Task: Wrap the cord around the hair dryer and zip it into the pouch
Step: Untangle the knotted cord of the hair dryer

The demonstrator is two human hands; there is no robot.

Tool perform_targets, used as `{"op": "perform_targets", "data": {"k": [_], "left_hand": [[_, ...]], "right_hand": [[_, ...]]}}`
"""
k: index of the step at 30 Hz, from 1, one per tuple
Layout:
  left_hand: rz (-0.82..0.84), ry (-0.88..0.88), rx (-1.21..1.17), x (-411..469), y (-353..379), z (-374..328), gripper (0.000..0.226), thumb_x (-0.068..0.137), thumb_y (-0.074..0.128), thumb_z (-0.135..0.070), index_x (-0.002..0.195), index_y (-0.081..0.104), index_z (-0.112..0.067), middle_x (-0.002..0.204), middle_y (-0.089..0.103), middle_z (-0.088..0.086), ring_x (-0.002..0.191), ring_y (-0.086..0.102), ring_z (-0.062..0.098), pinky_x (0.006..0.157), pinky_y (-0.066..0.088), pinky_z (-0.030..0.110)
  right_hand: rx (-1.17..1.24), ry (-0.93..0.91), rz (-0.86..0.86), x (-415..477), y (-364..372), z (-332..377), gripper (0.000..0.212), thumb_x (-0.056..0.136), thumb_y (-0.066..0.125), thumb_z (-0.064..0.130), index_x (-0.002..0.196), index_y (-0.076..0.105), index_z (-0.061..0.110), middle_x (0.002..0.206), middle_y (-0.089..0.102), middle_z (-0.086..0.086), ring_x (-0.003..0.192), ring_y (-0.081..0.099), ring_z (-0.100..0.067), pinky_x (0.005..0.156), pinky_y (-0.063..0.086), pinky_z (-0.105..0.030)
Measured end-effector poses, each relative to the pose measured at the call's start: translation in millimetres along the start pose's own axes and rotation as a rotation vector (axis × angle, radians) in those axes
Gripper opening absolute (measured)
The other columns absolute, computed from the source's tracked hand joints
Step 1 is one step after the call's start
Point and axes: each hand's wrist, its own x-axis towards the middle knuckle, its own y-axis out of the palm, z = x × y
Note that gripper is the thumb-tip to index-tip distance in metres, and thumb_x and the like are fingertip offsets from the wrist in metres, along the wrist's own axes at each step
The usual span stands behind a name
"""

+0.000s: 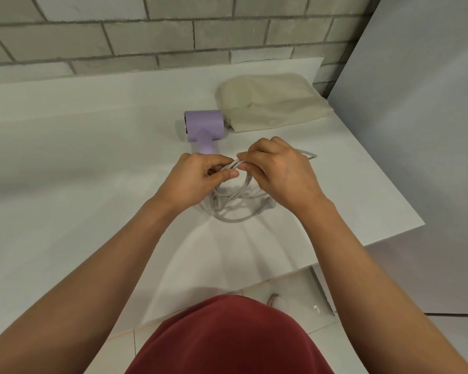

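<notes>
A lilac hair dryer [203, 126] lies on the white table [92, 163], its handle pointing toward me. Its grey cord [234, 211] is gathered into several loops just in front of the handle. My left hand [200, 176] pinches the top of the loops between thumb and fingers. My right hand [278, 171] grips the same bundle right beside it, fingers curled over the strands. A stretch of cord pokes out to the right behind my right hand. The plug end lies under my right wrist. A cream fabric pouch [273, 102] lies flat behind and to the right of the dryer.
A grey brick wall [173, 36] runs along the table's far edge. A pale panel [416, 130] stands to the right of the table. The table's right edge slants close to my right forearm, with tiled floor [295, 300] below.
</notes>
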Motion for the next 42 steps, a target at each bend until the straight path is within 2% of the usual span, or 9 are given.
{"op": "perform_targets", "data": {"k": [3, 5, 9, 15, 21, 25, 31, 37, 42], "left_hand": [[-0.001, -0.002, 0.0, -0.6, -0.2, -1.5, 0.019, 0.09, 0.079, -0.03, 0.109, 0.078, -0.028, 0.088, 0.078, -0.008, 0.084, 0.073, 0.008, 0.076, 0.051, 0.013], [0.002, -0.008, 0.011, -1.1, -0.1, -0.4, 0.025, 0.089, 0.08, -0.026, 0.114, 0.077, -0.028, 0.091, 0.078, -0.01, 0.085, 0.072, 0.001, 0.078, 0.046, 0.005], [-0.023, -0.023, -0.015, -0.5, 1.2, -0.3, 0.029, 0.091, 0.078, -0.023, 0.119, 0.076, -0.022, 0.09, 0.079, -0.006, 0.079, 0.074, 0.005, 0.076, 0.05, 0.008], [-0.03, -0.026, -0.079, 4.4, 5.1, -1.8, 0.028, 0.09, 0.079, -0.02, 0.118, 0.077, -0.019, 0.089, 0.078, -0.003, 0.08, 0.072, 0.004, 0.072, 0.058, 0.018], [-0.038, -0.063, -0.107, 5.1, 4.9, 5.9, 0.022, 0.093, 0.076, -0.025, 0.115, 0.078, -0.023, 0.079, 0.073, -0.007, 0.064, 0.066, 0.004, 0.069, 0.058, 0.019], [-0.004, -0.045, -0.078, 6.1, 2.7, 2.0, 0.022, 0.094, 0.074, -0.024, 0.115, 0.079, -0.023, 0.076, 0.074, -0.007, 0.064, 0.066, 0.001, 0.068, 0.053, 0.013], [0.013, -0.018, -0.073, 8.8, -3.4, -0.2, 0.019, 0.094, 0.074, -0.026, 0.112, 0.078, -0.026, 0.08, 0.077, -0.005, 0.076, 0.069, 0.005, 0.079, 0.06, 0.029], [-0.009, -0.058, -0.157, 4.5, -2.2, 4.1, 0.023, 0.089, 0.079, -0.016, 0.111, 0.079, -0.021, 0.092, 0.078, -0.01, 0.085, 0.073, 0.008, 0.073, 0.063, 0.028], [-0.023, -0.051, -0.17, 7.7, -5.1, 2.6, 0.015, 0.091, 0.078, -0.02, 0.105, 0.078, -0.026, 0.086, 0.078, -0.008, 0.078, 0.074, 0.012, 0.077, 0.062, 0.032]], "right_hand": [[0.033, 0.072, -0.102, 0.1, -3.6, -1.1, 0.026, 0.1, 0.063, 0.036, 0.108, 0.081, 0.019, 0.097, 0.072, 0.001, 0.083, 0.065, -0.028, 0.057, 0.057, -0.044], [0.053, 0.121, -0.166, 1.4, -7.7, -3.4, 0.02, 0.099, 0.068, 0.032, 0.105, 0.081, 0.018, 0.096, 0.073, 0.0, 0.083, 0.068, -0.029, 0.06, 0.058, -0.044], [0.151, 0.223, -0.297, 4.5, -16.9, -7.5, 0.02, 0.1, 0.07, 0.031, 0.106, 0.081, 0.015, 0.096, 0.073, -0.002, 0.079, 0.069, -0.022, 0.064, 0.058, -0.044], [0.241, 0.303, -0.422, 5.3, -28.3, -4.6, 0.017, 0.099, 0.073, 0.029, 0.103, 0.082, 0.014, 0.096, 0.075, 0.001, 0.063, 0.054, -0.008, 0.065, 0.05, -0.022], [0.159, 0.396, -0.17, -0.7, -28.3, -19.8, 0.025, 0.1, 0.068, 0.026, 0.122, 0.076, 0.018, 0.121, 0.071, 0.001, 0.077, 0.066, -0.016, 0.078, 0.058, -0.038], [0.051, 0.104, -0.062, 0.2, -24.8, -9.0, 0.046, 0.094, 0.064, 0.01, 0.139, 0.065, 0.018, 0.137, 0.061, -0.006, 0.107, 0.065, -0.031, 0.074, 0.06, -0.043], [-0.05, 0.015, -0.049, 5.7, -3.4, -1.3, 0.021, 0.097, 0.071, 0.028, 0.115, 0.078, 0.022, 0.097, 0.07, 0.003, 0.084, 0.06, -0.027, 0.046, 0.054, -0.039], [-0.032, 0.08, -0.185, 9.1, -9.7, -2.4, 0.019, 0.102, 0.065, 0.032, 0.107, 0.079, 0.019, 0.099, 0.069, 0.001, 0.083, 0.063, -0.028, 0.052, 0.054, -0.041], [0.101, 0.147, -0.291, 17.4, -18.6, -7.3, 0.021, 0.104, 0.065, 0.029, 0.107, 0.079, 0.015, 0.099, 0.07, -0.004, 0.086, 0.067, -0.029, 0.063, 0.056, -0.047]]}}
